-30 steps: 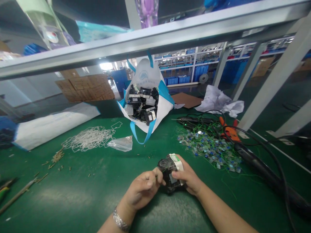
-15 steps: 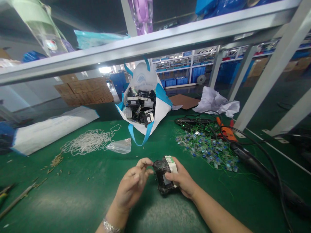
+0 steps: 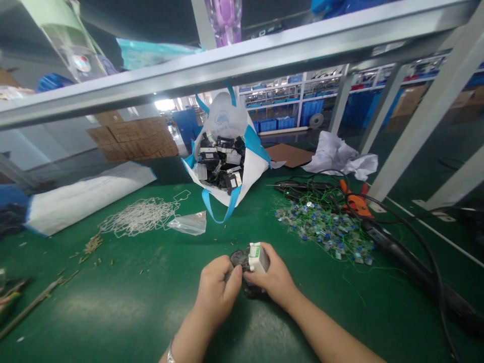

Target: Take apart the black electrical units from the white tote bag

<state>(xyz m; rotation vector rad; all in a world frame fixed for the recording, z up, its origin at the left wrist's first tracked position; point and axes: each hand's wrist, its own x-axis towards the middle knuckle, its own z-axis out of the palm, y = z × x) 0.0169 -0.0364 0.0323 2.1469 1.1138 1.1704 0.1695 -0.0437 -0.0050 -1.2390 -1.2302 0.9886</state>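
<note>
black plastic with a white end piece and a green label: a small device sat between two bare hands, just above the near middle of the bench. the right hand grasped its right side, thumb across the front. the left hand was clenched at its left edge, its grip on the device too, with the thumb and bent forefinger against it and the other fingertips hidden.

beyond the hands, a white bag with blue handles stood open, full of similar black parts. left of the bag lay a heap of white looped pieces and, near it, a clear plastic pouch. to the right spread a pile of small blue and clear pieces tangled with green strands, near an orange tool. crumpled white paper lay behind.
</note>
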